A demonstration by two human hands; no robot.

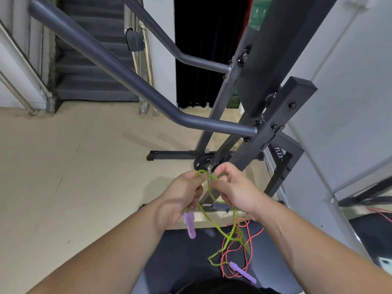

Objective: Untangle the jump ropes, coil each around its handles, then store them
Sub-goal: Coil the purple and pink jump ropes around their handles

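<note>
In the lower middle of the frame, our left hand (182,196) grips the green jump rope (209,185), and one purple handle (189,227) hangs just below the fist. Our right hand (235,192), just beside it, pinches a loop of the same rope in curled fingers. The rope trails down to the dark mat (180,251), where it lies tangled with a red rope (251,251) beside the second purple handle (241,272). A grey gym frame (275,115) stands behind.

Two ropes (209,187) (257,234), two purple handles (189,224) (242,272)
</note>
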